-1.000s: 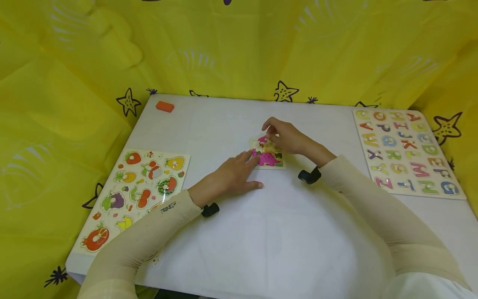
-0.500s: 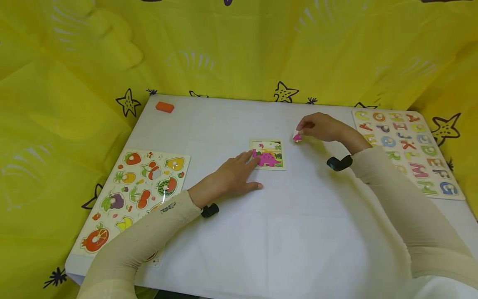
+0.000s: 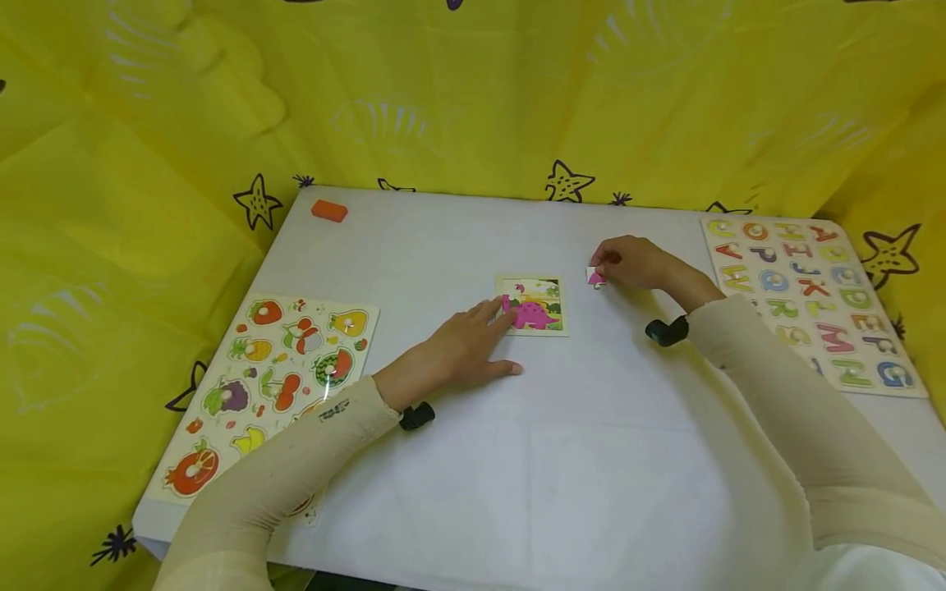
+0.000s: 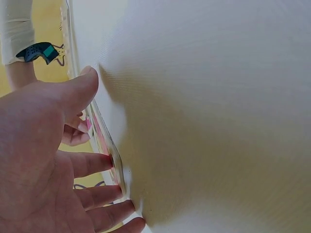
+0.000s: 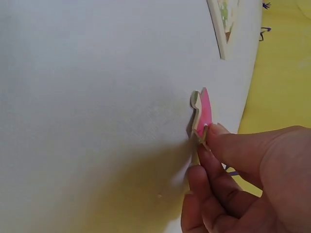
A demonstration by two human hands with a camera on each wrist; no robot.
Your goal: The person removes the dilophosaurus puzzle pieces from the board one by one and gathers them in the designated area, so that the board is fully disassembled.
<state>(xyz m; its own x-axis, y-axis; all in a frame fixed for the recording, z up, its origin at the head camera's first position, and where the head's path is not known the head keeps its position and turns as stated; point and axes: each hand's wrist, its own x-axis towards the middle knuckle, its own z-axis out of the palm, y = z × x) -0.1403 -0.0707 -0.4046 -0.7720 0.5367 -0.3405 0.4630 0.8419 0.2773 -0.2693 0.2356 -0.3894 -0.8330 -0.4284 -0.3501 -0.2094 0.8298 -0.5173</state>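
A small square dinosaur jigsaw puzzle point(image 3: 532, 315) in a pale wooden frame lies near the middle of the table. My left hand point(image 3: 464, 343) rests at its left side, fingers straight, fingertips touching the frame's edge; in the left wrist view the thumb of the left hand point(image 4: 53, 145) stands apart. To the right of the puzzle, my right hand point(image 3: 637, 264) pinches a pink and white puzzle piece point(image 3: 595, 277) between thumb and fingers. The right wrist view shows that puzzle piece point(image 5: 205, 110) tilted, close to the tabletop; whether it touches the table I cannot tell.
A fruit peg puzzle board point(image 3: 310, 305) lies at the left, partly under the left sleeve. An alphabet puzzle board point(image 3: 816, 308) lies at the right, partly behind the right arm. An orange block point(image 3: 329, 211) sits at the far left corner of the white table point(image 3: 547, 484).
My right hand has lifted the pink piece from the puzzle's upper left and carried it right, then lowered slightly toward the table. The left hand has stayed in place.
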